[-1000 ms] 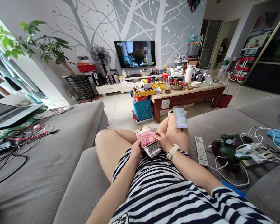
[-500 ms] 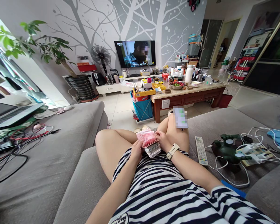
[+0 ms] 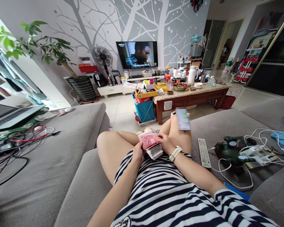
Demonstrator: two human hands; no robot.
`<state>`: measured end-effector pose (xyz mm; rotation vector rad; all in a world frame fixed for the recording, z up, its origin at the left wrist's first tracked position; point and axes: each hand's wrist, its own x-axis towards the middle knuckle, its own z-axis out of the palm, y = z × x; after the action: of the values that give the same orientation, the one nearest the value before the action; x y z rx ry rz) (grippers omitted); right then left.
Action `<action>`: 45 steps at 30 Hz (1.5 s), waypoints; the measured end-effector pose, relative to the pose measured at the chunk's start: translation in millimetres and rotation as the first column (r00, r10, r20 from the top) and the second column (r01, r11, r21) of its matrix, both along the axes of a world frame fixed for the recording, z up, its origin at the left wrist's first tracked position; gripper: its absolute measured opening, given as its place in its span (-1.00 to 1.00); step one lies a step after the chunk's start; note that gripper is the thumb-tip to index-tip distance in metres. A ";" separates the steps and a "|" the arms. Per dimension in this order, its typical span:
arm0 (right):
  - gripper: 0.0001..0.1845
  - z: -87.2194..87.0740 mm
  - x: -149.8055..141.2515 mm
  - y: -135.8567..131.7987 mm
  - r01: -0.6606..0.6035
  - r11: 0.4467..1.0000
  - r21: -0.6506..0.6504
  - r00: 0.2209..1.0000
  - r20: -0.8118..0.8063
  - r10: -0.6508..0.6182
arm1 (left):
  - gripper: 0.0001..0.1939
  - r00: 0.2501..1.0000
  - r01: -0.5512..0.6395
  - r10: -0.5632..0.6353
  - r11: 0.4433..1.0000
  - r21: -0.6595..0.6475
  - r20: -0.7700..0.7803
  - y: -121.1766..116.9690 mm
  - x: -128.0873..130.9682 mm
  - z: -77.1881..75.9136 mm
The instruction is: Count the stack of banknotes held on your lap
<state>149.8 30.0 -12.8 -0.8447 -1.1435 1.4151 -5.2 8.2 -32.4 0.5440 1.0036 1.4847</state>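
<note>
A thick stack of banknotes [image 3: 154, 151], with pink notes on top, is held above my lap. My left hand [image 3: 138, 152] is closed around the near left side of the stack, thumb on top. At the far right side, my right hand [image 3: 165, 142] pinches the edge of the pink notes, a pale watch on its wrist. The top pink note lies tilted across the stack, its printed number partly showing. A phone [image 3: 182, 119] with a blurred screen rests on my right knee.
On the sofa to my right lie a remote control [image 3: 204, 153], a dark green massager-like device [image 3: 230, 151] and a power strip with white cables [image 3: 259, 156]. Tangled cables [image 3: 11, 148] and a laptop [image 3: 14, 116] are at left. A cluttered coffee table [image 3: 191, 94] stands ahead.
The top pink note has shifted and now shows its number more plainly near my left thumb. Both hands have moved only slightly, and the stack stays in place.
</note>
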 end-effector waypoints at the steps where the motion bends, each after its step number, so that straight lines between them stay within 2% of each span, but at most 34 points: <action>1: -0.70 -1.8 0.2 1.0 -0.010 1.000 0.000 1.000 -0.012 0.010 | -0.72 1.000 0.001 -0.001 1.000 -0.001 -0.004 0.0 -0.2 -0.3; 9: -0.71 -12.5 0.3 4.8 -0.051 0.998 0.034 0.995 -0.085 0.054 | -0.71 0.999 0.025 -0.024 1.000 0.017 -0.043 3.1 -2.1 -7.1; 30: -0.69 -8.1 -0.3 2.7 -0.007 1.000 0.023 0.999 -0.042 0.008 | -0.68 0.999 0.028 -0.027 0.999 0.031 -0.041 3.1 -2.5 -7.5; 37: -0.66 -7.6 0.0 1.9 -0.053 0.999 0.001 0.996 -0.074 0.053 | -0.76 0.998 0.022 -0.018 0.999 0.047 -0.067 3.8 -3.5 -8.0; 42: -0.62 -6.6 1.3 3.1 -0.012 0.998 0.063 1.000 -0.005 0.012 | -0.72 0.998 0.034 -0.032 0.998 0.050 -0.053 0.9 -1.4 -3.9; 45: -0.60 -3.4 2.8 4.5 0.024 0.999 0.038 0.999 0.046 -0.026 | -0.70 0.997 0.055 -0.050 0.994 0.091 -0.054 -3.6 1.0 0.2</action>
<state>152.6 34.5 -16.2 -0.8670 -1.1872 1.3555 -4.2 4.6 -32.2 0.6735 0.9571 1.4823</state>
